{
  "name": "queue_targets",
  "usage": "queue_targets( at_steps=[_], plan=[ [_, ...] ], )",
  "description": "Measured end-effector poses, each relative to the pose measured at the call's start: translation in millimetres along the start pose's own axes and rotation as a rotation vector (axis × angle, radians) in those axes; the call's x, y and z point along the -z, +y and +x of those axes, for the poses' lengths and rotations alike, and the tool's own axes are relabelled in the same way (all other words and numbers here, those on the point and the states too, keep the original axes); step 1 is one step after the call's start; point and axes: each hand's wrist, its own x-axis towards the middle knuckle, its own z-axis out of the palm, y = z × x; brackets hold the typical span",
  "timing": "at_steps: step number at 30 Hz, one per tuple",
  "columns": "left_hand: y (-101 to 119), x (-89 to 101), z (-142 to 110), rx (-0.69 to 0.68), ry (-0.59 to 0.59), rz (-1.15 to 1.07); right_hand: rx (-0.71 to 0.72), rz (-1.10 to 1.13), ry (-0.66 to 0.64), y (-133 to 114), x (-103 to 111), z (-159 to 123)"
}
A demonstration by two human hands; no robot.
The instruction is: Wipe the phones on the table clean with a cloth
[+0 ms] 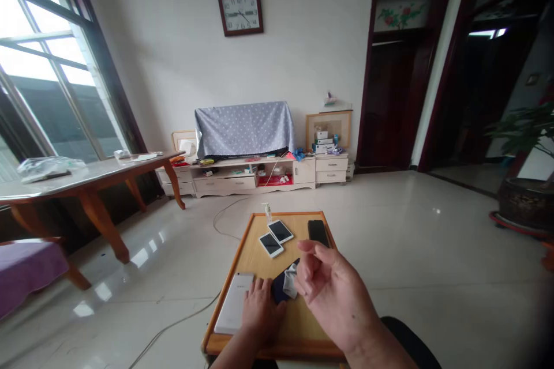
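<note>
My left hand (262, 307) rests low over the wooden table (298, 323), its fingers and thumb about the near end of a dark blue flat object (279, 293). Whether that is a phone or a case I cannot tell. A crumpled white-grey cloth (290, 281) lies on it. Raised above the table, my right hand (331, 291) has curled fingers, with thumb and forefinger drawn together; anything in them is hidden. Beside my left hand lies a large white phone or tablet (236, 300), back up. Farther off are two white phones (270, 245) (281, 232), overlapping, and a black phone (318, 232).
A clear pump bottle (268, 214) stands at the table's far edge. A cable (173, 323) runs over the tiled floor on the left. Beyond stand a low cabinet (225, 184), a larger table (99, 179) at left and a potted plant (526, 202) at right.
</note>
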Motion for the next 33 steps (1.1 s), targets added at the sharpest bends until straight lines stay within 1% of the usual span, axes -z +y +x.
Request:
queue_targets(
  at_steps=[1, 3, 5, 7, 8, 9, 10, 11, 13, 15, 17, 18, 20, 22, 25, 27, 29, 31, 33],
  plan=[
    [0, -3.2, 2, -0.001, 0.018, -0.003, -0.025, 0.025, 0.070, 6, 8, 10],
    [-1, -10.0, 4, -0.005, 0.056, -0.013, -0.067, 0.029, 0.195, 18, 31, 28],
    [-4, -15.7, 6, -0.013, 0.087, -0.032, -0.069, -0.046, 0.332, 32, 59, 45],
    [-6, -19.1, 6, -0.019, 0.103, -0.052, -0.023, -0.220, 0.491, 46, 88, 60],
    [-7, -19.9, 7, -0.024, 0.104, -0.060, 0.002, -0.330, 0.541, 54, 102, 66],
    [-8, -20.1, 7, -0.031, 0.103, -0.066, 0.027, -0.455, 0.556, 62, 115, 70],
    [-8, -19.8, 7, -0.037, 0.099, -0.069, 0.057, -0.604, 0.541, 71, 127, 74],
    [-9, -19.2, 8, -0.043, 0.092, -0.070, 0.083, -0.771, 0.499, 81, 137, 77],
    [-9, -17.7, 9, -0.048, 0.083, -0.067, 0.107, -1.145, 0.355, 101, 154, 79],
    [-10, -16.9, 10, -0.051, 0.080, -0.064, 0.124, -1.538, 0.178, 123, 167, 78],
    [-10, -16.9, 12, -0.046, 0.089, -0.066, 0.090, -1.848, 0.041, 141, 176, 77],
    [-11, -17.2, 13, -0.042, 0.087, -0.062, 0.054, -1.940, -0.012, 149, 179, 76],
    [-13, -17.9, 15, -0.028, 0.081, -0.049, -0.011, -2.030, -0.090, 159, 183, 75],
    [-15, -17.8, 17, -0.020, 0.043, -0.043, -0.054, -2.049, -0.146, 163, 185, 75],
    [-17, -15.2, 20, 0.005, -0.017, -0.048, -0.086, -2.050, -0.226, 160, 189, 79],
    [-17, -11.5, 21, 0.023, -0.050, -0.059, -0.071, -2.061, -0.251, 152, 195, 87],
    [-16, -7.1, 23, 0.030, -0.077, -0.072, -0.035, -2.100, -0.191, 143, 202, 97],
    [-16, -3.3, 24, 0.035, -0.098, -0.078, -0.007, -2.151, -0.068, 137, 206, 107],
    [-17, -1.3, 25, 0.042, -0.120, -0.079, 0.005, -2.181, 0.017, 141, 207, 112]
  ],
)
